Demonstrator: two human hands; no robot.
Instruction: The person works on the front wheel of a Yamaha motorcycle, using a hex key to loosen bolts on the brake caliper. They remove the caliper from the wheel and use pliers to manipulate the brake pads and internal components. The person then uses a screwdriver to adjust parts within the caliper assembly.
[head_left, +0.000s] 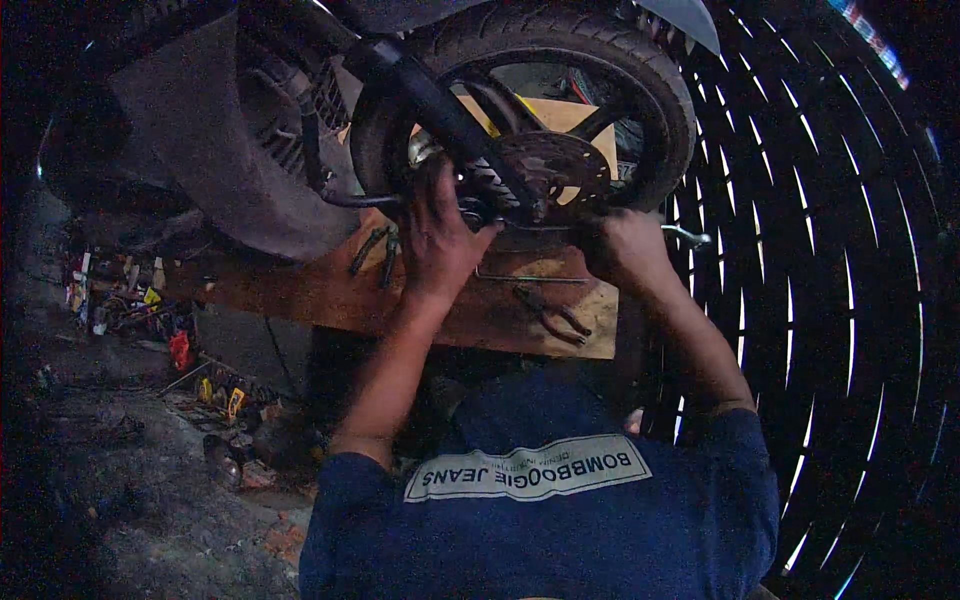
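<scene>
A motorcycle's front wheel (pixel 672 130) stands before me, its drilled brake disc (pixel 590 160) beside the dark fork leg (pixel 440 105). My left hand (pixel 435 235) is at the dark brake caliper (pixel 478 212) by the fork's lower end. Its fingers reach up behind the caliper and its thumb points right; part of the grip is hidden. Under the disc's right side, my right hand (pixel 625 245) is closed around a metal wrench (pixel 687 237), whose shiny end sticks out to the right. The wrench's other end is hidden by the hand and shadow.
Below the wheel is a wooden bench (pixel 450 320). On it lie pliers (pixel 555 317), a thin metal rod (pixel 530 279) and dark-handled tools (pixel 375 250). The motorcycle's fairing (pixel 190 130) fills the upper left. Loose parts (pixel 130 305) clutter the left; a slatted wall (pixel 800 250) stands right.
</scene>
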